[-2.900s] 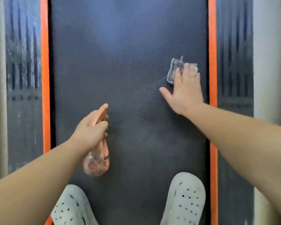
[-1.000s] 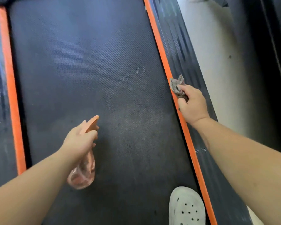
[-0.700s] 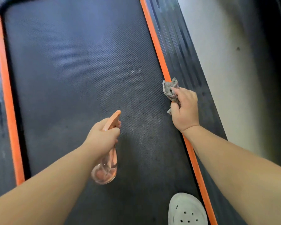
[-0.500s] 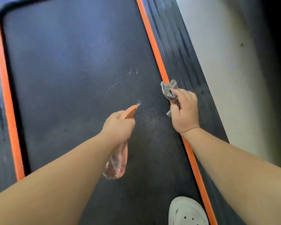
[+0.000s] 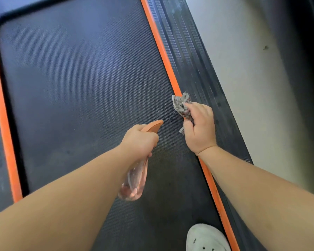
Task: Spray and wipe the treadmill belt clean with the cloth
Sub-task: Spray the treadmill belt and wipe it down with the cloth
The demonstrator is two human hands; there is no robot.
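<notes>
The dark textured treadmill belt (image 5: 76,84) fills the middle of the head view, with pale droplet specks near its right edge. My left hand (image 5: 140,140) grips a clear spray bottle (image 5: 134,182) with an orange head, nozzle pointing at the belt just left of my right hand. My right hand (image 5: 199,127) holds a crumpled grey cloth (image 5: 180,105) in a fist, lifted over the orange strip at the belt's right edge.
Orange strips (image 5: 163,51) border the belt on both sides, with black ribbed side rails (image 5: 194,57) outside them. A pale floor (image 5: 243,78) lies to the right. My white perforated shoe (image 5: 207,238) stands on the belt at the bottom right.
My left hand has carried the spray bottle rightward across the belt, close to my right hand. The right hand lifted the cloth off the belt and bunched it by the right orange strip.
</notes>
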